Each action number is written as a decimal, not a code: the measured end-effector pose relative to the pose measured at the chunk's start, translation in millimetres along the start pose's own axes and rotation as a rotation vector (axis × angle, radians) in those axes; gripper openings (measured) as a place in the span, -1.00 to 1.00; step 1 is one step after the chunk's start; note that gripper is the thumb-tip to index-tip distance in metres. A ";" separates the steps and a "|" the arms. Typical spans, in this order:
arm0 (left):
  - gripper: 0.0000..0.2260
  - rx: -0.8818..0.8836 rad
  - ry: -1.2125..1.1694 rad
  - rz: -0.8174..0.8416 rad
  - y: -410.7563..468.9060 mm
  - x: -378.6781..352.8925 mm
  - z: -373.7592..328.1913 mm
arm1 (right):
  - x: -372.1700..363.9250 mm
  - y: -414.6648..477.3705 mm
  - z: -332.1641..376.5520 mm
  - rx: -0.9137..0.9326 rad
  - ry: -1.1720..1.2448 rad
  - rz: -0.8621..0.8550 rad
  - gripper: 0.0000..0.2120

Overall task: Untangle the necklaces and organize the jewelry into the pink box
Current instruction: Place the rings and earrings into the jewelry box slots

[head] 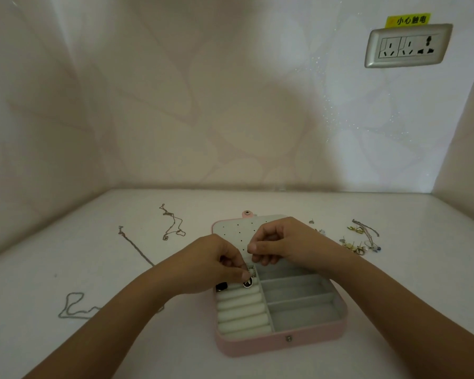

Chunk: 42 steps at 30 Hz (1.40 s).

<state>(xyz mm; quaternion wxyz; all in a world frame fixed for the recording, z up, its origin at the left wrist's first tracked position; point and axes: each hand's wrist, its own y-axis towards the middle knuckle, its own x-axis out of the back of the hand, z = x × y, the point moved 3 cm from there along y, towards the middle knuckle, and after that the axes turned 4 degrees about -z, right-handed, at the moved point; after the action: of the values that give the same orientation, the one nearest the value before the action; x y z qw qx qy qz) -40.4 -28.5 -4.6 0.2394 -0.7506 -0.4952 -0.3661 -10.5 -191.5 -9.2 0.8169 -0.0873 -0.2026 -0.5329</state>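
The pink box (282, 344) lies open on the table, with white ring rolls (242, 310) on its left and grey compartments (303, 314) on its right. My left hand (214, 265) pinches a small ring (251, 270) over the top ring roll, beside a dark oval ring (248, 282) and a black ring (221, 286) set in the rolls. My right hand (279, 242) hovers over the dotted lid (230, 228), fingers curled with thumb and forefinger pinched; what it holds I cannot see. Three necklaces lie left: a thin chain (173, 222), a straight chain (136, 248), a silver chain (71, 307).
A pile of earrings and small jewelry (360, 240) lies right of the box, with loose studs (311, 221) nearer the lid. The white table (66, 269) meets walls at the back and both sides. A wall socket (407, 46) sits high on the right.
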 end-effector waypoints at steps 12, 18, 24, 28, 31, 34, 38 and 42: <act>-0.92 0.069 -0.035 -0.052 3.0 -2.1 4.0 | 1.3 0.1 -0.2 0.011 -0.043 0.036 -0.95; -0.95 0.005 -0.083 -0.086 -1.2 -1.8 4.0 | 1.8 0.2 -0.3 0.009 -0.057 0.047 -0.92; -0.95 -0.018 -0.065 -0.111 -2.7 -2.4 4.9 | 2.8 0.7 -0.6 0.006 -0.049 0.059 -0.95; -0.87 -0.010 -0.085 -0.147 -1.8 -4.9 6.5 | 10.1 -0.1 -0.1 0.005 -0.036 0.044 -0.97; -0.86 0.001 -0.093 -0.163 -0.7 -6.0 7.6 | 37.4 0.1 -3.2 -0.024 -0.091 -0.099 -0.97; -0.88 0.003 -0.089 -0.177 -1.6 -7.1 8.6 | 80.7 -2.8 -14.0 -0.047 -0.332 -0.370 -0.94; -0.88 -0.039 -0.096 -0.185 -3.2 -6.8 7.7 | 130.5 -13.3 -38.4 -0.180 -0.626 -0.705 -0.77; -0.87 -0.046 -0.097 -0.176 -2.7 -6.7 8.7 | 144.9 -18.3 -57.4 -0.320 -0.649 -0.692 -0.61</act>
<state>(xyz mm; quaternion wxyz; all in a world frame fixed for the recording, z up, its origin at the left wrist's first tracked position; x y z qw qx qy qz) -41.8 -25.0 -15.3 0.1649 -0.7264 -0.5616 -0.3602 37.3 -340.7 -0.9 0.4637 -0.3004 -0.3790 -0.7424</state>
